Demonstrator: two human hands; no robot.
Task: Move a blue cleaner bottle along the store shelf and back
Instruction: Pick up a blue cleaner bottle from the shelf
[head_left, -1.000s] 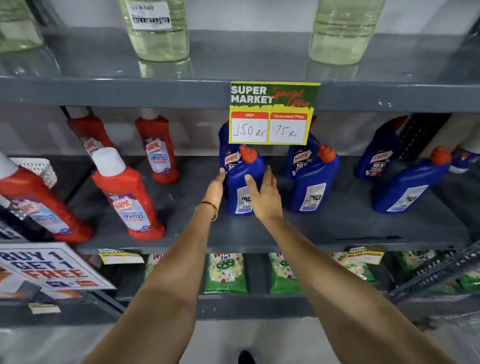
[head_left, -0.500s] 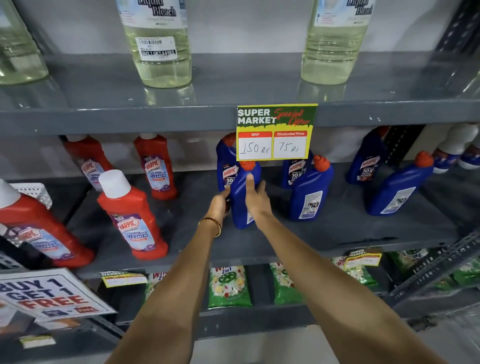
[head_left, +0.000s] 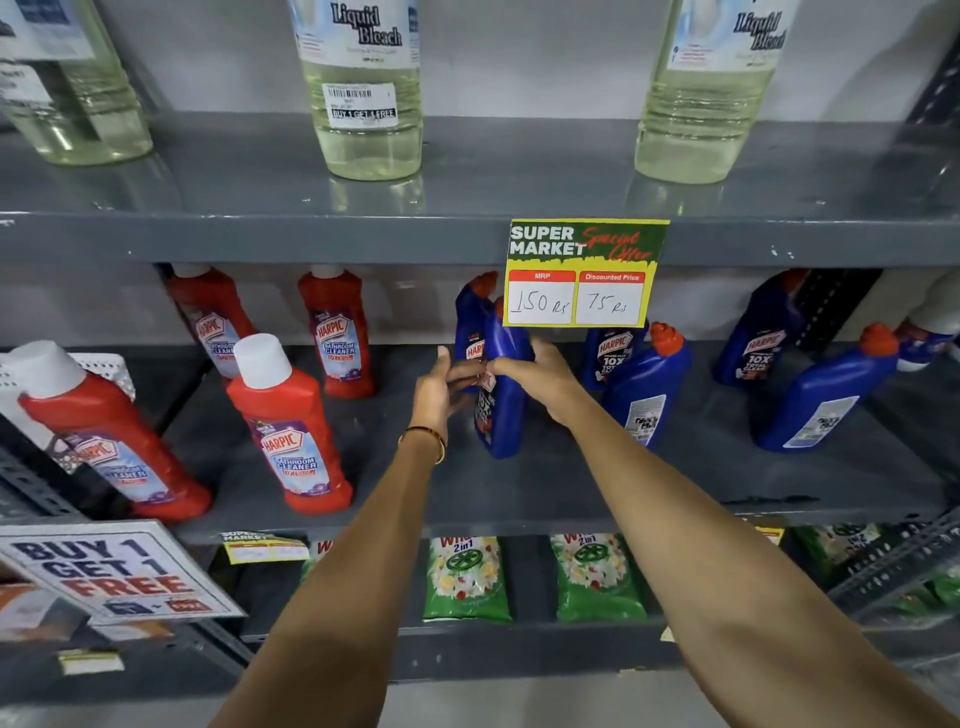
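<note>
Blue cleaner bottle (head_left: 503, 421): tilted on the grey shelf (head_left: 545, 493), top hidden behind the price tag (head_left: 584, 273); second blue bottle (head_left: 644, 387) at its 3 o'clock.
Right hand (head_left: 540, 375): fingers curled over its front, gripping from 3 o'clock.
Left hand (head_left: 438, 393): fingers curled against its 9 o'clock side, holding it.

Three clear plastic bottles of pale yellow liquid bleach (head_left: 363, 130) stand upright, well apart, on the top grey metal surface (head_left: 519, 166). A yellow-and-green paper price card (head_left: 584, 273) hangs from its front edge. Four red plastic bathroom-cleaner bottles with white caps (head_left: 288, 431) stand at the left. A white "Buy 1 Get 1 Free" sign (head_left: 114, 571) sits at lower left, and green printed sachets (head_left: 467, 579) lie on the tier below.
</note>
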